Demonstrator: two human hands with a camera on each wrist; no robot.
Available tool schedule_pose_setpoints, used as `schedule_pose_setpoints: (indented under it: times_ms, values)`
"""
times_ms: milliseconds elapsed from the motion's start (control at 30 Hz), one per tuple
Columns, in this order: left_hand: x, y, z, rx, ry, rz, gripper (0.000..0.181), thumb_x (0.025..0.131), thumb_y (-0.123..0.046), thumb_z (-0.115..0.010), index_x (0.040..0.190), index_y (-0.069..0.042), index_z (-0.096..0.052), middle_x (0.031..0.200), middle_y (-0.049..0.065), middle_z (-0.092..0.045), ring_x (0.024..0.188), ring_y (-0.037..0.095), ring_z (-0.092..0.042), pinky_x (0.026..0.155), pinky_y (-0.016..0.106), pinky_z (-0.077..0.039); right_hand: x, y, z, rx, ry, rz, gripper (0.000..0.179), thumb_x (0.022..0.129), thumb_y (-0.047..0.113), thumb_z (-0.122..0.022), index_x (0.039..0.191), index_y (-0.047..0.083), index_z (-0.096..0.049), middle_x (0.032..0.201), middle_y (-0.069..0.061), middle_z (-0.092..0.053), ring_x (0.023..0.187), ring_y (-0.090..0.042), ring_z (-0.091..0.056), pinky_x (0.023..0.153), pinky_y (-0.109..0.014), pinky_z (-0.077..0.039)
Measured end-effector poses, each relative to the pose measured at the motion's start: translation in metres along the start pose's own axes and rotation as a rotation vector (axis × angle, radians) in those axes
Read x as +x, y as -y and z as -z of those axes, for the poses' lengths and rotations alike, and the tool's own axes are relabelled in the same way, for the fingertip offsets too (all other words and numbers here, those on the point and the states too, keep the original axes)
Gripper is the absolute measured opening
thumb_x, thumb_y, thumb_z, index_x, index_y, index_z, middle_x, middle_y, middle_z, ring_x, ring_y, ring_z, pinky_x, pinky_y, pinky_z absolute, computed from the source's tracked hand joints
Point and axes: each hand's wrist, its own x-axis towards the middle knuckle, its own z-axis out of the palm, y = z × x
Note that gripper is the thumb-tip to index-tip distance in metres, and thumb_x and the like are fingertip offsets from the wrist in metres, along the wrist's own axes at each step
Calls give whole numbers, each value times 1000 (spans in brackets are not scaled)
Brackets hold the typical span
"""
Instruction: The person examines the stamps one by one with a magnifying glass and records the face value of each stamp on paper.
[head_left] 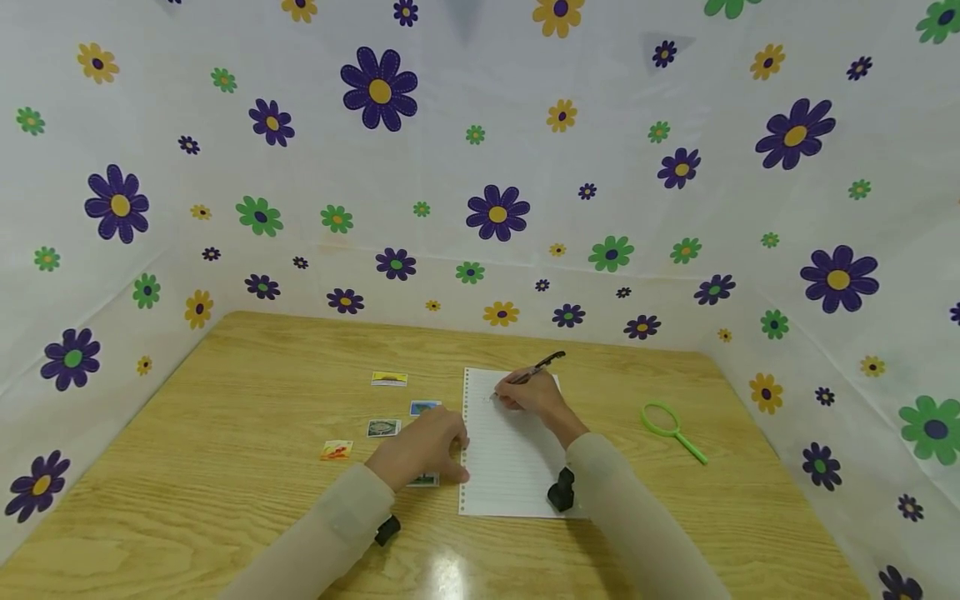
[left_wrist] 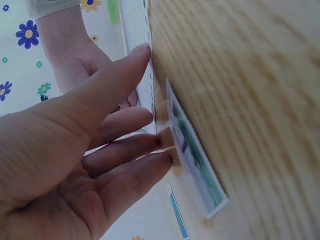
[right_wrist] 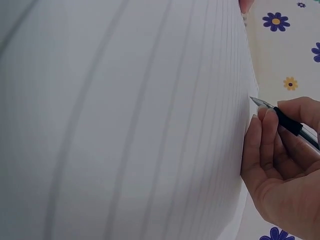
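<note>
A sheet of lined, hole-punched paper (head_left: 502, 467) lies on the wooden table in front of the person. The right hand (head_left: 534, 393) grips a dark pen (head_left: 551, 360) over the upper part of the sheet, its tip at the paper near some faint marks. In the right wrist view, thumb and fingers pinch the pen's black grip (right_wrist: 287, 121). At the sheet's left edge rests the left hand (head_left: 423, 446), thumb and fingers spread and loosely bent, holding nothing. Beside it in the left wrist view lies a small stamp-like picture (left_wrist: 195, 155) with a toothed white border.
More small pictures lie left of the paper: a yellow one (head_left: 389, 379), a blue one (head_left: 424, 407), a grey-green one (head_left: 384, 428) and an orange one (head_left: 337, 451). A green magnifying glass (head_left: 675, 432) lies at the right. Flower-printed cloth (head_left: 450, 167) surrounds the table.
</note>
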Motion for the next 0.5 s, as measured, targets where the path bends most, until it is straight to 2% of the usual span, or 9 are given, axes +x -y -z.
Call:
schedule_pose_setpoints:
  times_ms: [233,500]
  values:
    - [0,-1,2,11,7,0,45,72,-25,-96,106,-1,-78,109,11,-75,96,24,-67,88,41,-58,-2,2,0,5,7,5,19,92,17,-77,102,2,-78,88,-10,-79,68,-7,-70,71,-27,-63]
    - [-1,-3,2,10,10,6,45,73,-25,-96,107,-1,-77,110,11,-74,101,27,-66,91,42,-58,-2,2,-1,-12,10,17,18,92,17,-77,102,2,-79,87,-9,-79,68,-7,-70,70,-26,-63]
